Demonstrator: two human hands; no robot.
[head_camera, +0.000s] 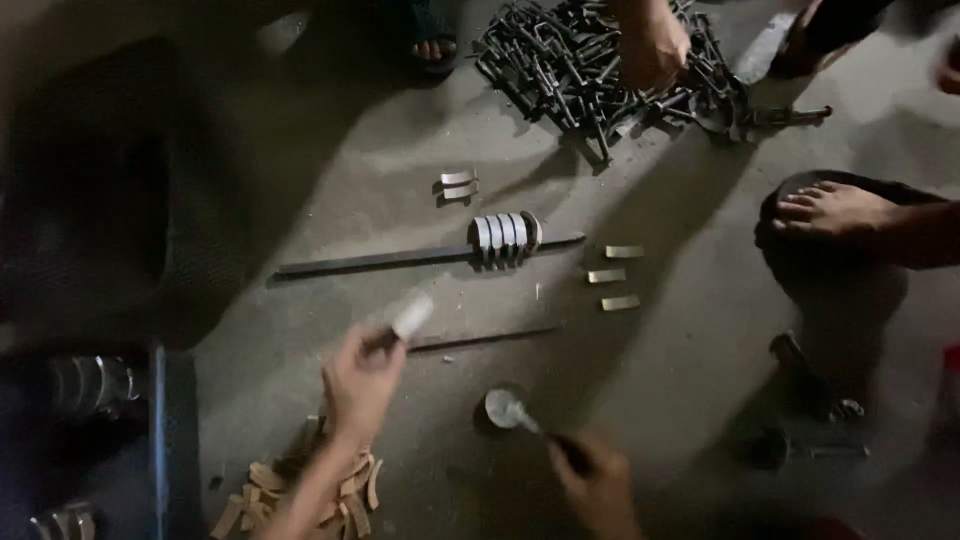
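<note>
left hand (362, 378) is raised over the concrete floor (690, 340), fingers pinched closed on a small pale curved piece (411, 315); piece is blurred, sticks out up and to the right of the fingertips. right hand (597, 478) sits low in view, closed around the dark handle of a spoon-like tool (512, 410). the tool's pale rounded end lies over a small dark round dish (497, 408) on the floor, between the two hands; can't tell if it touches the dish.

just below the left wrist: a loose heap of tan curved pieces (300, 490). above the hands, a thin dark rod (485, 338) lies flat. further up, a long flat dark bar (400, 257) runs nearly left to right, with a row of grey curved segments (505, 235) standing on edge on it, packed side by side. two more grey curved segments (458, 184) lie up-left of that row, off the bar. three small pale rectangular pieces (612, 276) lie in a column just right of the bar's end, apart from each other.

top of view: big pile of dark metal rods (570, 60), with another person's hand (652, 45) in it. a bare foot (835, 212) rests at right, toes pointing left. sandalled toes (435, 48) at top centre. dark shapes at far left, too dim to tell.
</note>
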